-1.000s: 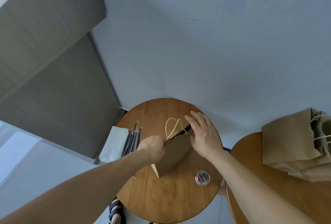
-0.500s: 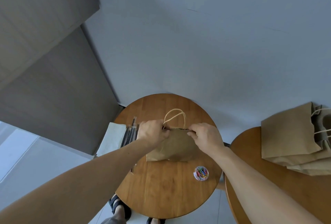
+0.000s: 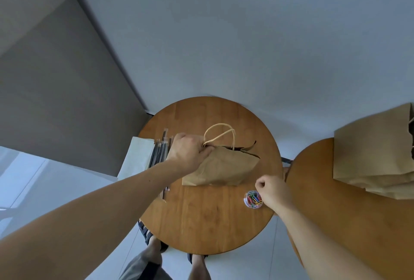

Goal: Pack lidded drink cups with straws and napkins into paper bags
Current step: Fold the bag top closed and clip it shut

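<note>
A brown paper bag (image 3: 224, 167) with twine handles stands on the round wooden table (image 3: 201, 219). My left hand (image 3: 190, 154) grips the bag's top edge at its left corner, by the handles. My right hand (image 3: 272, 192) hovers over a small tub of coloured paper clips (image 3: 252, 199) with its fingers curled; whether it pinches a clip is hidden. Wrapped black straws (image 3: 160, 153) and white napkins (image 3: 137, 156) lie at the table's left edge. No drink cup shows.
A second wooden table (image 3: 340, 212) stands to the right with a stack of brown paper bags (image 3: 371, 156) on it. A grey wall and cabinet rise behind. My feet in sandals show below the table's near edge.
My right hand has let go of the bag's top edge and moved down right to the paper clip tub. My left hand keeps its hold on the bag.
</note>
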### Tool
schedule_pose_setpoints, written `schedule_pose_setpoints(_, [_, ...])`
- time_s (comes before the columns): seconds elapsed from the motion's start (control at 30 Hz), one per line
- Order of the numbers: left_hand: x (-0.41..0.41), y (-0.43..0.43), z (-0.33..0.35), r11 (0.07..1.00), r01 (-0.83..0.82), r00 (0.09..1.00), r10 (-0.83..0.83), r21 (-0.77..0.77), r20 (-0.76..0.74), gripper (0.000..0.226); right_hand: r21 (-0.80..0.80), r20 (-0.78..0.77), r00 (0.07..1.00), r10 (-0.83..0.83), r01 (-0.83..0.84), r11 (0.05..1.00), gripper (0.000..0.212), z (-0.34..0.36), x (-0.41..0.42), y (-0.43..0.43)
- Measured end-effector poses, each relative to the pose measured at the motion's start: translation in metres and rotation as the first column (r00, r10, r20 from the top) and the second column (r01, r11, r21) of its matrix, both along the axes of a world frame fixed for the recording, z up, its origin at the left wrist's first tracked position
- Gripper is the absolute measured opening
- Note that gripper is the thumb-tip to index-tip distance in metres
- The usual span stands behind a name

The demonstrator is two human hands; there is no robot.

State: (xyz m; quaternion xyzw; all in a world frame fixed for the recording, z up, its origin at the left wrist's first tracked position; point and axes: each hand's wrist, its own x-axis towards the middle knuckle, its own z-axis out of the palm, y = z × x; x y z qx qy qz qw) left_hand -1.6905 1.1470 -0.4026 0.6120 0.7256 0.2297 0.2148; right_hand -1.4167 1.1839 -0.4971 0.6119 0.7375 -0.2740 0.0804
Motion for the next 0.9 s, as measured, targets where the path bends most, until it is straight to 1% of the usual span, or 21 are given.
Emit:
schedule_pose_setpoints(0.07, [0.002, 0.0, -0.004, 1.0, -0.009, 1.0, 0.009, 0.001, -0.008, 0.059, -0.07, 0.123, 0.992, 0.013, -0.005, 0.998, 0.022, -0.02, 0.004, -0.007])
schedule_pose_setpoints(0.1, [0.002, 0.0, -0.006, 1.0, -0.016, 1.0, 0.016, -0.005, -0.008, 0.054, -0.112, 0.169, 0.986, 0.008, 0.011, 0.994, 0.021, -0.028, 0.004, -0.01])
schedule_pose_setpoints(0.2, [-0.001, -0.002, -0.01, 0.999, 0.014, 1.0, -0.014, -0.036, 0.011, 0.023, -0.174, 0.254, 0.967, -0.011, 0.057, 0.983, 0.018, -0.045, 0.004, -0.015])
schedule_pose_setpoints(0.27, [-0.001, -0.004, -0.01, 0.999, 0.013, 1.0, -0.013, -0.047, 0.014, 0.024, -0.175, 0.293, 0.956, 0.008, 0.045, 0.984, 0.019, -0.052, 0.003, -0.018])
schedule_pose_setpoints(0.4, [-0.001, -0.007, -0.01, 0.999, -0.023, 1.0, 0.023, -0.027, -0.002, 0.043, -0.147, 0.347, 0.938, 0.02, 0.034, 0.988, 0.021, -0.058, 0.003, -0.022])
schedule_pose_setpoints(0.47, [0.001, -0.008, -0.01, 0.999, -0.041, 0.998, 0.04, 0.033, 0.042, 0.042, -0.135, 0.342, 0.94, 0.014, 0.034, 0.99, 0.021, -0.061, 0.005, -0.023])
schedule_pose_setpoints(0.53, [0.001, -0.008, -0.011, 0.997, -0.039, 0.997, 0.034, 0.062, 0.071, 0.033, -0.119, 0.33, 0.944, -0.004, 0.045, 0.992, 0.022, -0.061, 0.006, -0.025])
schedule_pose_setpoints(0.63, [0.003, -0.007, -0.01, 0.999, -0.019, 0.999, 0.017, 0.05, 0.046, 0.019, -0.089, 0.293, 0.955, -0.035, 0.064, 0.994, 0.023, -0.057, 0.008, -0.028])
schedule_pose_setpoints(0.7, [0.003, -0.007, -0.009, 1.0, -0.009, 0.999, 0.009, 0.001, 0.04, 0.014, -0.072, 0.245, 0.967, -0.063, 0.083, 0.994, 0.021, -0.053, 0.011, -0.03])
schedule_pose_setpoints(0.77, [0.003, -0.007, -0.007, 0.999, -0.005, 0.999, 0.006, -0.053, 0.033, 0.015, -0.056, 0.187, 0.978, -0.095, 0.107, 0.993, 0.019, -0.049, 0.013, -0.03])
schedule_pose_setpoints(0.9, [0.002, -0.006, -0.005, 0.998, -0.006, 0.997, 0.01, -0.06, 0.072, 0.014, -0.05, 0.048, 0.98, -0.192, 0.195, 0.98, 0.013, -0.04, 0.01, -0.031])
